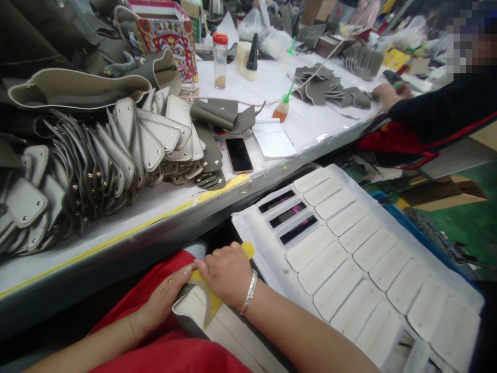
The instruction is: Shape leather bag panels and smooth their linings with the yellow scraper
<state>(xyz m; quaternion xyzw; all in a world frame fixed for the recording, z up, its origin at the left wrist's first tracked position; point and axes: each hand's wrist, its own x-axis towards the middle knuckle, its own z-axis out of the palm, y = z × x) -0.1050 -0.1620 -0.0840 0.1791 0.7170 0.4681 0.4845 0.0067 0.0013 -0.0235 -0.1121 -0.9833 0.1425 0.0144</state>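
On my lap lies a pale, curved panel (233, 338) with a rounded edge and a dark underside. My left hand (165, 296) grips its far end, fingers folded over the edge, the thumb beside my right hand. My right hand (230, 272) is closed around a flat yellow piece (212, 310), one end resting on the panel and a rounded yellow end (248, 250) showing past the knuckles. Its exact kind is hidden by the fingers. To the right is a white board (256, 228) bearing rows of pale rounded pieces (344, 212), with several slots open.
Stacked grey pieces with rivets (151, 140) crowd the bench's left. A phone (238, 155), a notepad (274, 139), a glue bottle (281, 109) and a red-capped jar (220, 62) stand farther back. A co-worker's sleeve (438, 114) reaches in at right. A blue crate (411, 223) sits beyond the board.
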